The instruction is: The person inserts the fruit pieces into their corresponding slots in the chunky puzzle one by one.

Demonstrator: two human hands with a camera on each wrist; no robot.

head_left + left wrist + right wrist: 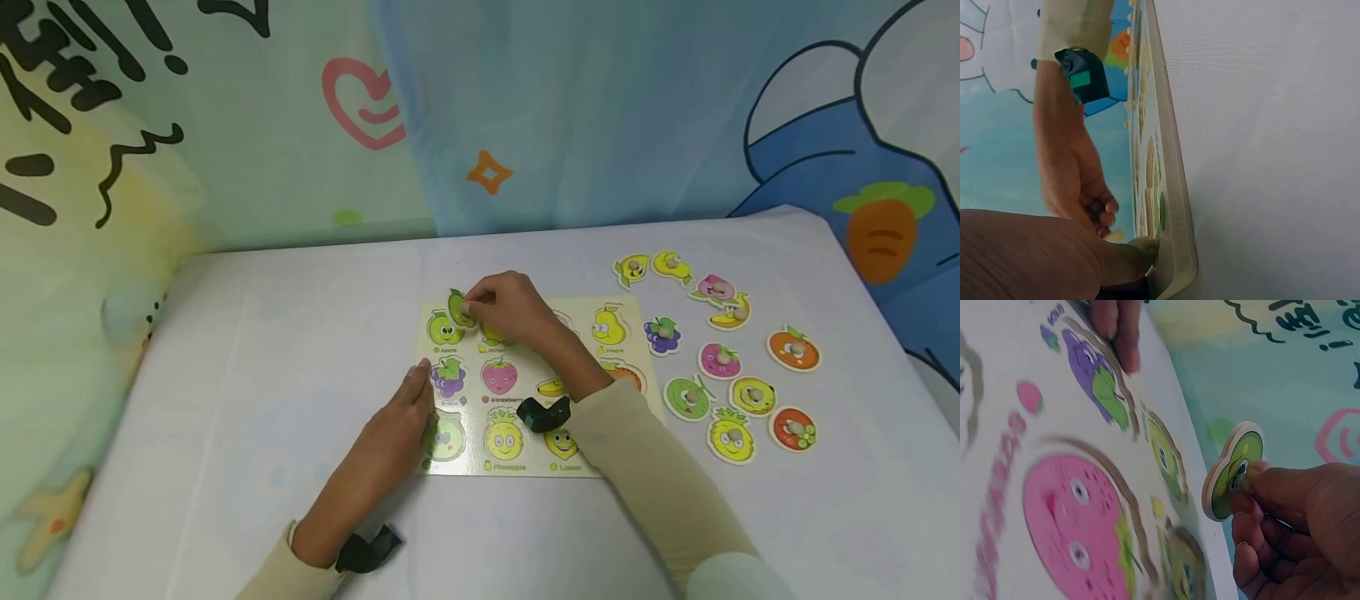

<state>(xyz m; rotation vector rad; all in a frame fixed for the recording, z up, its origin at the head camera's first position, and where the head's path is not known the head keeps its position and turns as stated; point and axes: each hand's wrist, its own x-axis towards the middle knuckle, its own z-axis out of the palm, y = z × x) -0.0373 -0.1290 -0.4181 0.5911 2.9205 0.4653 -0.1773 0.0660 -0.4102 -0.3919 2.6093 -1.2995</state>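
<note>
My right hand [513, 308] pinches a green apple puzzle piece [457, 308] by its knob, raised above the top left corner of the fruit puzzle board [468, 429]. Seen from the right wrist, thumb and finger close on the knob of the tilted piece [1235, 472], apart from the board. The printed apple [445, 328] lies just beneath it. My left hand [397, 429] rests along the board's left edge with fairly straight fingers. In the left wrist view its thumb [1125, 256] presses the board's face near a corner; its other fingers are mostly hidden there.
Several loose knobbed fruit pieces lie right of the board, including grapes [662, 336], an orange [793, 349], a strawberry [719, 361] and a pineapple [731, 437]. The peach piece [715, 289] overlaps the banana piece [731, 315]. A printed curtain [585, 117] hangs behind the white table [315, 317].
</note>
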